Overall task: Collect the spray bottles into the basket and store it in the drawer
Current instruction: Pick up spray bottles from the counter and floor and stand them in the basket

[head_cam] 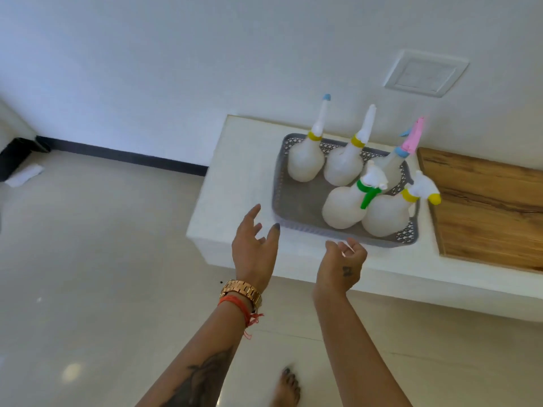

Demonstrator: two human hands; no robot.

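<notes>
A grey plastic basket [293,201] sits on the left end of a low white ledge [235,195]. Several translucent white spray bottles stand upright inside it. Among them are one with a green trigger [343,207], one with a yellow nozzle [388,215] and one with a pink head [393,165]. My left hand [254,245] hovers just off the basket's near left corner, fingers spread and holding nothing. My right hand [346,259] is at the basket's near rim with its fingers loosely curled, and I cannot see that it touches the rim.
A wooden board [484,201] lies on the ledge right of the basket. A white wall with a square switch plate [426,73] rises behind. Glossy tiled floor [88,259] spreads to the left, with my bare foot [286,386] below and paper near the corner [25,174].
</notes>
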